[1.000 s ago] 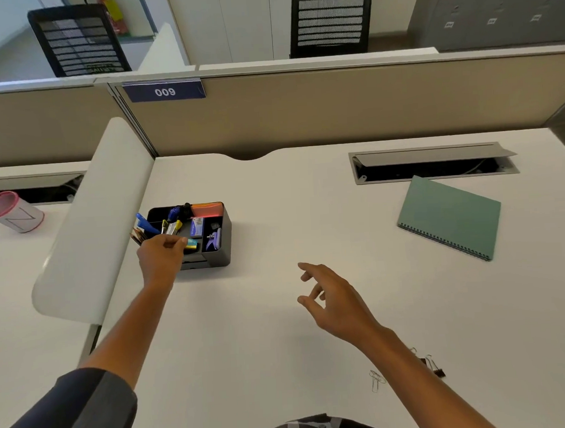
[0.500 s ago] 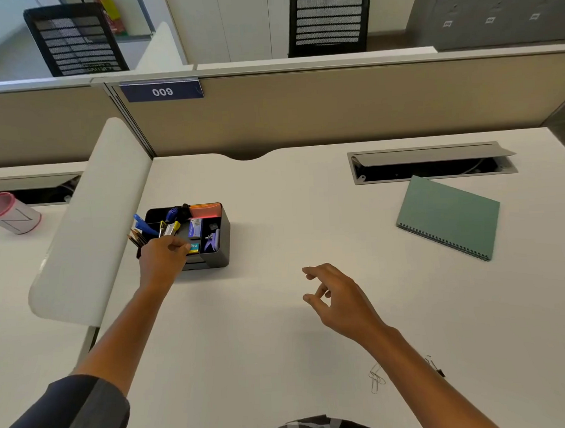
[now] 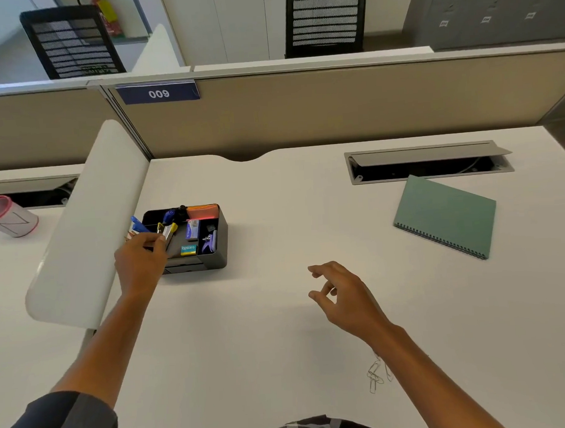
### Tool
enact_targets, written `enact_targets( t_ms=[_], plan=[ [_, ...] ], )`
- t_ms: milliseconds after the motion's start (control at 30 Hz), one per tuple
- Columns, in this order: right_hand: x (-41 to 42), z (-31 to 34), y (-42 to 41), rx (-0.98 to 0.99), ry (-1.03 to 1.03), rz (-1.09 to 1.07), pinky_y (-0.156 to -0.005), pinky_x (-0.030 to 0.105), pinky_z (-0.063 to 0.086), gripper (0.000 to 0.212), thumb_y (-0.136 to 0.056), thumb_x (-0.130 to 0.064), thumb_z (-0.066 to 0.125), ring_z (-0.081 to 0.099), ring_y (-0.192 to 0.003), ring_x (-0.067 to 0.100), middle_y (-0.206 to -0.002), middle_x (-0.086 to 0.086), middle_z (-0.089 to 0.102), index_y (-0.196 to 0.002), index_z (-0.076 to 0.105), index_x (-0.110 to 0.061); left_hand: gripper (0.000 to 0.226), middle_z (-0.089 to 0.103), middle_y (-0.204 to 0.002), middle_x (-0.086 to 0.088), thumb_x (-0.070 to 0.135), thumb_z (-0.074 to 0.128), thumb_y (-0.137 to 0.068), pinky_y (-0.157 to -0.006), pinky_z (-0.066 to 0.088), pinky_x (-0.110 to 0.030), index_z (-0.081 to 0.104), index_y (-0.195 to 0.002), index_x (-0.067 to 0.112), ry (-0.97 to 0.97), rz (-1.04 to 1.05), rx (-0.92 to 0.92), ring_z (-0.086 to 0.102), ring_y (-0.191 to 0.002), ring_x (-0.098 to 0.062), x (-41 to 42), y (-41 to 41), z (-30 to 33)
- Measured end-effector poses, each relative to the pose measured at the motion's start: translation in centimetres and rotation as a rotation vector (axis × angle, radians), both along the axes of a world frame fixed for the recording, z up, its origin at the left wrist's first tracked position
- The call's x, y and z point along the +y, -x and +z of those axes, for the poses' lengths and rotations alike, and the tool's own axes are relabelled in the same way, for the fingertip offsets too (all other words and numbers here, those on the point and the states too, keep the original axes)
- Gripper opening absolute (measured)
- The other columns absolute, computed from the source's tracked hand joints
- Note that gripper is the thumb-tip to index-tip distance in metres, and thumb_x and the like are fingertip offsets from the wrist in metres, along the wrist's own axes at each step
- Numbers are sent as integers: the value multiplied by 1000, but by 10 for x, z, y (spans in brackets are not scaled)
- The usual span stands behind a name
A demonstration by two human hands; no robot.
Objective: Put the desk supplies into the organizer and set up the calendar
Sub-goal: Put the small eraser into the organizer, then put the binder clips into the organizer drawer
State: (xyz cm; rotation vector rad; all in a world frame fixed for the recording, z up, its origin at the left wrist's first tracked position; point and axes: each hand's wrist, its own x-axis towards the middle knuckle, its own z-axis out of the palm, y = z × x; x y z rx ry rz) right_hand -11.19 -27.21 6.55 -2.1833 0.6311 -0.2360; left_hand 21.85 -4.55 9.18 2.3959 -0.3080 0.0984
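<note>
Organizer at desk's left edge, supplies inside; my left hand pinches a silver item at its near-left compartment; right hand hovers loose, holding nothing; green calendar flat far right; paper clips near my right forearm.

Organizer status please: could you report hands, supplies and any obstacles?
Left hand at the organizer. Right hand open, empty. Paper clips loose; green notebook flat.

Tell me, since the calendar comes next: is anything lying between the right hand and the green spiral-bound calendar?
Nothing visible. Only bare white desk lies between the right hand and the calendar, which lies flat by the cable tray.
</note>
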Motion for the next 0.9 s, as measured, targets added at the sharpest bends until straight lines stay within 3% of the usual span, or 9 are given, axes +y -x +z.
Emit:
enact_targets(
  t_ms=[167, 333, 433, 533, 700, 800, 900],
  plan=[
    [-5, -2, 4, 3, 9, -14, -81, 32, 58, 40, -93, -30, 73, 67, -92, 8, -117, -22, 58, -129, 59, -37, 19, 78, -100, -12, 20, 67, -99, -82, 45, -33, 78, -111, 10, 27, 28, 10, 70, -98, -32, 11, 4, -1],
    [-20, -12, 24, 107, 59, -98, -73, 25, 57, 27, -93, -31, 73, 65, -83, 9, -107, -22, 62, -118, 66, -34, 21, 72, -91, 2, 35, 66, -100, -76, 43, -34, 75, -106, 17, 117, 141, 14, 64, -87, -21, 20, 31, -9],
    [-35, -25, 50, 259, 46, -141, -74, 30, 59, 16, -91, -29, 75, 64, -76, 5, -97, -20, 64, -105, 69, -33, 28, 75, -88, -1, 46, 67, -97, -74, 49, -37, 72, -102, 18, 231, 225, 174, 69, -86, -25, 25, 46, -34],
    [-49, -36, 82, 394, 32, -219, -74, 33, 60, 11, -89, -27, 78, 65, -76, 4, -89, -18, 67, -94, 69, -32, 29, 77, -95, -8, 41, 71, -98, -68, 51, -35, 71, -105, 13, 384, 314, 473, 65, -79, -26, 25, 55, -58],
    [-57, -43, 122, 473, -2, -362, -58, 24, 53, 14, -87, -21, 81, 66, -67, 8, -79, -12, 69, -84, 69, -28, 29, 74, -111, -4, 34, 70, -100, -75, 51, -33, 65, -122, 17, 577, 404, 905, 67, -99, -23, 18, 56, -72],
    [-56, -45, 138, 479, 9, -395, -60, 25, 53, 17, -84, -20, 83, 65, -66, 7, -77, -12, 69, -81, 69, -29, 28, 73, -115, -6, 30, 68, -102, -65, 46, -30, 65, -126, 14, 702, 432, 983, 66, -84, -18, 10, 54, -82],
    [-49, -46, 142, 449, -4, -395, -60, 28, 55, 20, -82, -18, 84, 66, -67, 9, -76, -10, 69, -78, 69, -30, 27, 73, -113, -11, 21, 66, -102, -59, 42, -28, 66, -127, 10, 714, 430, 921, 65, -75, -18, 8, 50, -87]
  ],
)
